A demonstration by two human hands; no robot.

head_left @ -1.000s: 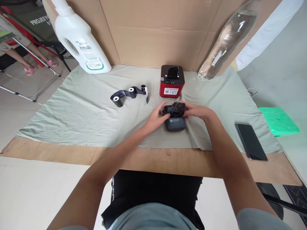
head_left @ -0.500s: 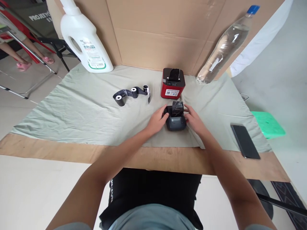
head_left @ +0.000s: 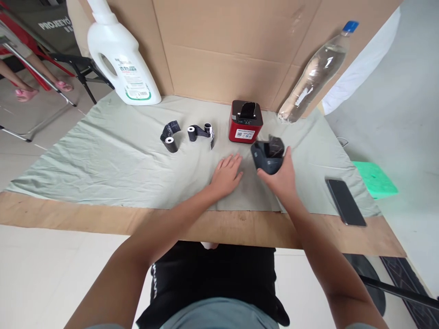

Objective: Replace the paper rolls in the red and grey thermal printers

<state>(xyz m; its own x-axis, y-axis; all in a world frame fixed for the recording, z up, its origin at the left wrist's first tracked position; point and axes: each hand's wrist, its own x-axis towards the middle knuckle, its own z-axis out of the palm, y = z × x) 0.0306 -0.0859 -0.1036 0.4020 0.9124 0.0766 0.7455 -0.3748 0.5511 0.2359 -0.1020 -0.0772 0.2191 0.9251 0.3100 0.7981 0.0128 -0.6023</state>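
Note:
My right hand [head_left: 281,177] grips a small dark label printer [head_left: 265,160] by its right side and near edge, tilted up off the cloth. A strip of black paper [head_left: 276,147] curls out of its top. My left hand [head_left: 227,174] lies palm down on the cloth with its fingers stretched, holding nothing. Behind the hands stands a red box-shaped printer [head_left: 244,130] with black paper coming from its top slot. Left of it are black paper rolls: one with a loose curled tail [head_left: 170,144] and two joined by a strip [head_left: 192,133].
A white detergent bottle [head_left: 125,59] stands at the back left, and a clear water bottle [head_left: 313,75] leans on the cardboard [head_left: 222,36] at the back right. A phone [head_left: 345,201] lies on the right near the table's wooden edge [head_left: 233,226]. Another person's feet [head_left: 27,94] show far left.
My right hand has lifted the dark label printer, moving it right and away from me. My left hand has let go of it and now rests on the cloth.

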